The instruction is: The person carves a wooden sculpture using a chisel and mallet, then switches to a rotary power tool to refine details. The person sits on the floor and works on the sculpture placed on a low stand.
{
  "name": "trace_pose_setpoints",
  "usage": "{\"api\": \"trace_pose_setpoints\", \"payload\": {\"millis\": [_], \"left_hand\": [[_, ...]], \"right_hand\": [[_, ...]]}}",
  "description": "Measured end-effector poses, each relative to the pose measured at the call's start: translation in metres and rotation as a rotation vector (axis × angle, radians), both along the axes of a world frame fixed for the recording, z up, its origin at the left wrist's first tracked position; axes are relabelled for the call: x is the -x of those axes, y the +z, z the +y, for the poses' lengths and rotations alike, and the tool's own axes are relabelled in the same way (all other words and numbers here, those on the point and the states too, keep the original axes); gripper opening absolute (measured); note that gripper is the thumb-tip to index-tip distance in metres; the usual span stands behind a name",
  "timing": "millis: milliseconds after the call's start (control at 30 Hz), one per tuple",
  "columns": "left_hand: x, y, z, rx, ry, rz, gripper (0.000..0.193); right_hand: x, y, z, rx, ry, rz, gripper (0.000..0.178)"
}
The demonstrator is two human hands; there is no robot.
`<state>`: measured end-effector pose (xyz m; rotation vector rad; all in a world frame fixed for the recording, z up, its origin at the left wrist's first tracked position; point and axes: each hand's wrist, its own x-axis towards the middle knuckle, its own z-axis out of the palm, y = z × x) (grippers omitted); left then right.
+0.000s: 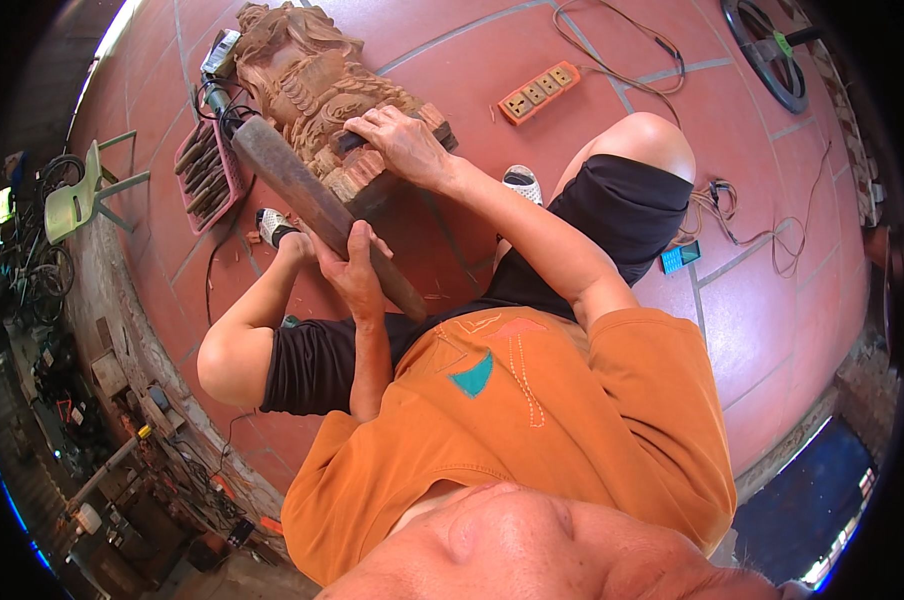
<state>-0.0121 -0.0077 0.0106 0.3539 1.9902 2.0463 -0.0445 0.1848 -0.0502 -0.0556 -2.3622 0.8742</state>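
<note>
A wooden mallet (297, 175), long and thick, slants across the front of the carving. My left hand (355, 275) is closed around its lower part. Farther forward, my right hand (404, 143) rests on the near part of a carved wooden figure (307, 75), which lies on the tiled floor. Its fingers are closed on a small dark object (352, 140), mostly hidden, whose kind I cannot make out. Pale wood chips are scattered on the floor below the carving.
Left of the carving, a pink basket (234, 185) holds several carving tools, with a corded power tool (215, 95) beside it. An orange power strip (539, 92) lies to the right, its cable (622, 70) looping away. A green chair (77, 195), a blue keypad phone (680, 257) and a dark round base (767, 55) stand farther out.
</note>
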Motion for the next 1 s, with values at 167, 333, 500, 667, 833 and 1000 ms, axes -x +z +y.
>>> {"api": "trace_pose_setpoints", "payload": {"millis": [167,333,500,667,833,1000], "left_hand": [[0.003,0.003,0.001,0.171,-0.139,-0.102,0.03],[-0.003,0.01,0.002,0.038,-0.087,-0.214,0.026],[0.002,-0.001,0.004,-0.063,0.054,-0.004,0.023],[0.003,0.011,0.003,0.217,-0.171,-0.129,0.024],[0.004,0.011,-0.001,0.152,-0.098,-0.175,0.026],[0.006,0.015,-0.005,0.124,-0.079,-0.186,0.027]], "right_hand": [[-0.001,0.001,0.002,0.01,-0.005,-0.019,0.044],[0.0,-0.004,0.004,-0.01,-0.024,0.023,0.042],[0.002,0.001,0.005,0.043,-0.03,0.023,0.039],[0.0,0.004,0.009,0.037,-0.035,0.004,0.043],[0.0,0.009,0.035,0.272,-0.153,0.106,0.038],[-0.022,0.011,0.087,0.785,-0.311,0.053,0.022]]}}
